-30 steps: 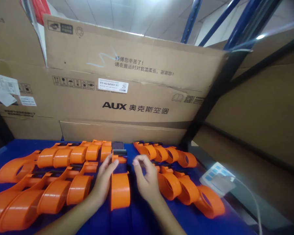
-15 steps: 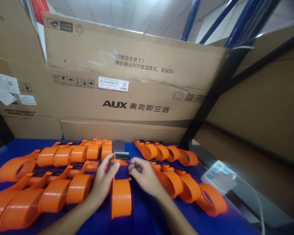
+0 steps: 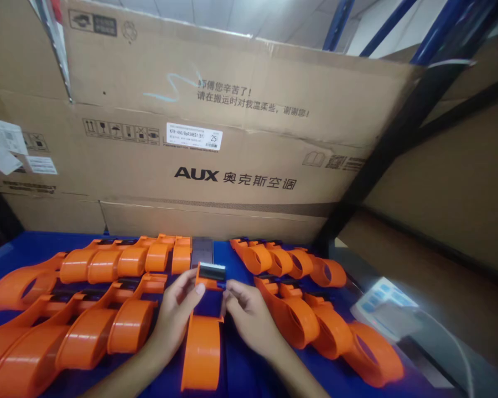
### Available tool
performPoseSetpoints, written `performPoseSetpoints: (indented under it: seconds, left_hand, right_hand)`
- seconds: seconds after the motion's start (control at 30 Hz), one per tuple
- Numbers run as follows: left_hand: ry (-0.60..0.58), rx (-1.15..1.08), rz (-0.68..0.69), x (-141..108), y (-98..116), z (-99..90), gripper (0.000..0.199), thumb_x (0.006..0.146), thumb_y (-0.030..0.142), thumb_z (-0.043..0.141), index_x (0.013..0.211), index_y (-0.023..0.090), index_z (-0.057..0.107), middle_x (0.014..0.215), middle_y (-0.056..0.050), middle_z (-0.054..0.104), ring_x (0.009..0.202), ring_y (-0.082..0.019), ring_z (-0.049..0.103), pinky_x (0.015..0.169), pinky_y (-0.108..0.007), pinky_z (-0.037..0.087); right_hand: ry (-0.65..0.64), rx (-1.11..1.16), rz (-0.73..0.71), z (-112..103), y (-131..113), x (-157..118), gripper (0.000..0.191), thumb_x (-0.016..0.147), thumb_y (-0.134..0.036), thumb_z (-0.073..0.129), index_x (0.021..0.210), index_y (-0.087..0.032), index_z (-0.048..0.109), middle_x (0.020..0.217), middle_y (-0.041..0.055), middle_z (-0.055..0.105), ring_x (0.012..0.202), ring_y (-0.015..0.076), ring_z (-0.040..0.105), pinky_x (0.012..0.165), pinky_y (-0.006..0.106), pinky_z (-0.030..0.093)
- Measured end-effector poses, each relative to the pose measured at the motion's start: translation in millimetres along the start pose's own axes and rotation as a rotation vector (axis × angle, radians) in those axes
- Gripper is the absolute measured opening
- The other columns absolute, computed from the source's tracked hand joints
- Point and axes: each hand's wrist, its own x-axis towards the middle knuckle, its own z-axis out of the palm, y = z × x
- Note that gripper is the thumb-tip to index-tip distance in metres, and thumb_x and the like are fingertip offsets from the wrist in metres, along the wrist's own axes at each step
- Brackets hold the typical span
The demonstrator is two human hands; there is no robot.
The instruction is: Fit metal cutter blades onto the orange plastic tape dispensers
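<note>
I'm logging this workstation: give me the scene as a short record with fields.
Left hand: holds the orange dispenser by its left side
Right hand: fingertips at its blue part, grip unclear
Dispenser top: black strip with white toothed edge
Left side: two rows of orange pieces
Right side: two more rows
Surface: blue tabletop
Backdrop: cardboard printed AUX

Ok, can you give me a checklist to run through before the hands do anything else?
1. Left hand holding the orange tape dispenser near its top: ok.
2. Right hand close to the small blue part: ok.
3. Right fingers gripping that part firmly: cannot tell.
4. Left thumb off the toothed edge: ok.
5. Held dispenser's loop apart from the dispensers on the right: ok.
6. Black strip fixed on tightly: cannot tell.
</note>
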Motion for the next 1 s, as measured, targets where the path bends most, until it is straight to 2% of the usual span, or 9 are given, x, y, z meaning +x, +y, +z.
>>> performPoseSetpoints:
  seconds: [0.1,0.2,0.3,0.4,0.63,0.8,1.0]
  left_hand:
    - [0.008,-0.001,-0.001,-0.8,2.7,-1.0,0.05,0.08,0.047,0.081,0.118,0.017,0.073,0.117,-0.012,0.076,0.112,-0.032,0.068,0.096,-0.037,0.053]
    - [0.031,0.004,0.018,-2.3,4.6,0.0,0.052,0.081,0.045,0.081,0.126,0.019,0.071,0.121,-0.011,0.075,0.112,-0.03,0.068,0.098,-0.037,0.052]
    - [0.026,0.024,0.043,-3.1,5.5,1.4,0.049,0.083,0.043,0.079,0.126,0.02,0.071,0.114,-0.009,0.076,0.108,-0.027,0.068,0.097,-0.035,0.052]
    - [-0.007,0.047,0.076,-2.2,5.5,1.0,0.043,0.083,0.041,0.08,0.12,0.02,0.074,0.104,-0.007,0.076,0.1,-0.025,0.069,0.093,-0.033,0.053]
    - [0.005,0.099,0.099,3.1,4.5,-2.4,0.035,0.08,0.04,0.083,0.105,0.017,0.079,0.079,-0.002,0.069,0.075,-0.019,0.064,0.079,-0.031,0.056]
    - [0.003,0.102,0.085,5.2,5.3,-2.0,0.036,0.078,0.041,0.084,0.104,0.016,0.08,0.076,-0.001,0.067,0.072,-0.018,0.062,0.077,-0.029,0.055]
    - [-0.008,0.07,0.064,1.6,6.8,-0.8,0.038,0.078,0.041,0.084,0.107,0.016,0.08,0.081,-0.002,0.072,0.077,-0.019,0.065,0.085,-0.031,0.055]
  right_hand:
    - [-0.017,0.027,0.003,3.2,-1.3,-2.2,0.026,0.099,-0.029,0.048,0.077,-0.019,0.056,0.07,-0.0022,0.056,0.066,0.013,0.05,0.064,0.024,0.04]
    - [0.009,0.054,0.021,6.7,-2.5,-4.7,0.019,0.093,-0.024,0.053,0.074,-0.021,0.05,0.065,-0.0054,0.047,0.061,0.0112,0.042,0.058,0.022,0.035]
    - [0.045,0.033,0.022,9.8,-2.5,-5.7,0.022,0.089,-0.022,0.054,0.07,-0.022,0.043,0.062,-0.007,0.039,0.058,0.0103,0.035,0.055,0.022,0.031]
    - [0.067,-0.029,0.018,12.3,-1.6,-5.4,0.021,0.088,-0.02,0.051,0.069,-0.022,0.042,0.061,-0.0072,0.037,0.058,0.0102,0.032,0.054,0.023,0.028]
    - [0.091,-0.126,0.023,15.9,-2.6,-3.5,0.021,0.087,-0.021,0.046,0.067,-0.022,0.041,0.062,-0.0056,0.039,0.059,0.0113,0.038,0.056,0.024,0.028]
    - [0.111,-0.114,0.031,14.6,-5.7,-2.9,0.024,0.088,-0.023,0.045,0.065,-0.022,0.039,0.061,-0.0058,0.038,0.058,0.0108,0.036,0.056,0.024,0.027]
    - [0.109,-0.045,0.046,13.5,-5.7,-4.4,0.019,0.085,-0.021,0.046,0.065,-0.021,0.044,0.06,-0.0064,0.037,0.056,0.0099,0.033,0.055,0.024,0.026]
